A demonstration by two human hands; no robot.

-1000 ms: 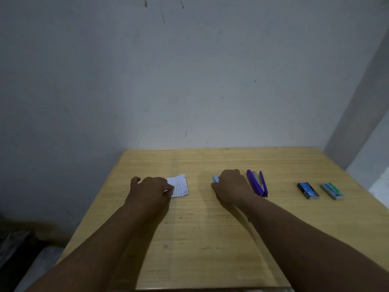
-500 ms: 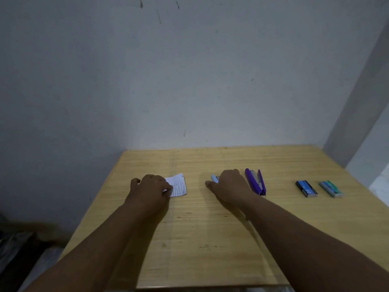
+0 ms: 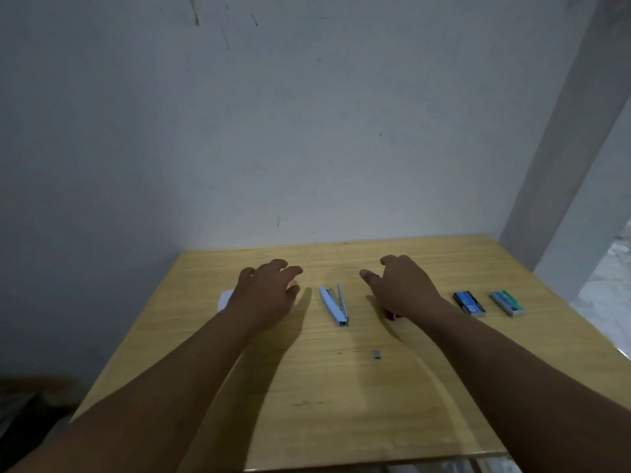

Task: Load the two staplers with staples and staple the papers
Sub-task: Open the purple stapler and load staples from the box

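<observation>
Staples show first, nearest the camera: a small dark grey strip of staples (image 3: 376, 354) lying alone on the light wooden desk (image 3: 341, 404), between the two forearms and apart from everything else. Beyond it the pale blue stapler (image 3: 334, 305) lies swung open on the desk, its two arms forming a narrow V that meets at the hinge on the near end; no hand touches it. It sits between the hands. To its right, only a small dark purple bit of the purple stapler (image 3: 390, 314) peeps out from under the right wrist, so how it lies cannot be told. The right hand (image 3: 403, 285) hovers over it with fingers loosely curved and thumb out to the left, holding nothing. The left hand (image 3: 269, 290) is spread, fingers apart and reaching forward, also holding nothing; whether it rests on the desk cannot be told. At its left edge a white corner of the small paper (image 3: 225, 298) sticks out from beneath it. Well to the right lie a dark blue staple box (image 3: 469, 303) and, just beside it, a green staple box (image 3: 507, 303). A plain grey-white wall (image 3: 307, 131) stands behind the desk.
</observation>
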